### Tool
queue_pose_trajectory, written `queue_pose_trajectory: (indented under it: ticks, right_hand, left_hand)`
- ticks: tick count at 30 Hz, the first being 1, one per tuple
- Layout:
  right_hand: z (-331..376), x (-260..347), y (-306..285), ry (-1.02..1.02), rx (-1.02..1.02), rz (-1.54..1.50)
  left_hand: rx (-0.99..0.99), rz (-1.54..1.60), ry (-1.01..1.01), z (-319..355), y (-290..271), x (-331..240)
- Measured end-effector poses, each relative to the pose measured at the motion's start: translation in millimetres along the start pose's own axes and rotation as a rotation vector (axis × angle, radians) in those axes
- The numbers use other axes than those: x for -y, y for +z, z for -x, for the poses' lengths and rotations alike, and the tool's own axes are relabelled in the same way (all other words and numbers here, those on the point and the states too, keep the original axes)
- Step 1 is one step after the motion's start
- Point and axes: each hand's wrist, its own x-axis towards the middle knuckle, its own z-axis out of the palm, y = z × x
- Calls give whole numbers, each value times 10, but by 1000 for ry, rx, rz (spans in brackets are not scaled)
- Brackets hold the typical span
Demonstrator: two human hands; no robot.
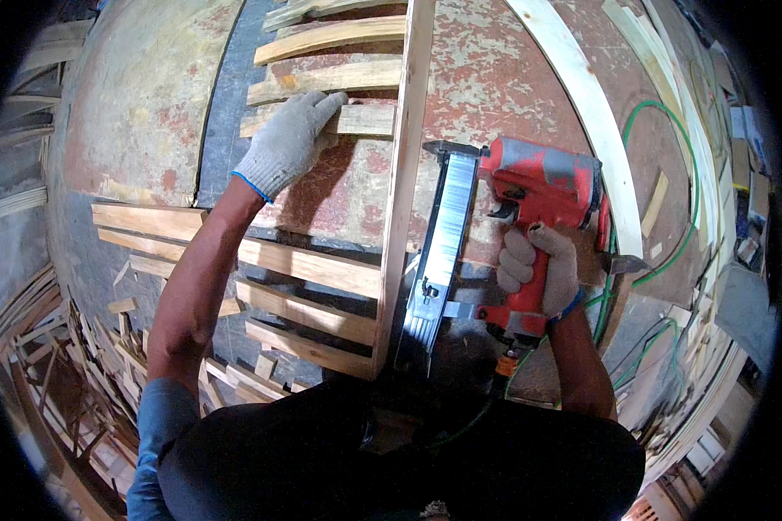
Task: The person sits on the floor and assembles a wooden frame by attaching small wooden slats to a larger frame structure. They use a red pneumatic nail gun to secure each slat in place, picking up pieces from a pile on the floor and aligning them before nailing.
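My right hand, in a grey knit glove, is wrapped round the handle of a red and grey nail gun. Its long nail magazine reaches back toward my body, and its nose is close to the right side of a long wooden rail. On the rail's left side, my gloved left hand is closed over a short wooden slat, whose right end meets the rail. Its thumb is hidden from view. Further slats lie beyond it, side by side, and several nearer slats also run to the rail.
The worn, paint-flecked worktable lies underneath. A long pale board and a green air hose are to the right. Scrap wood is heaped at lower left. More long strips are stacked along the right edge.
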Motion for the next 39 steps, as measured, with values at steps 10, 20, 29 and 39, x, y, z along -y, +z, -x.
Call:
queue_pose_trajectory:
  ticks: [10,20,29,39]
  right_hand:
    - [-39,7,46,-31,81,-63]
    - [-80,21,145,-49,62,-17]
    - [-117,50,222,-47,75,119]
    - [-179,87,254,-64,62,62]
  left_hand:
    - [-35,-16,14,16,4,-41]
    - [-37,-26,31,5,33,0]
    - [-8,6,-13,-19,24,9]
    - [29,0,-40,-28,-32,-60]
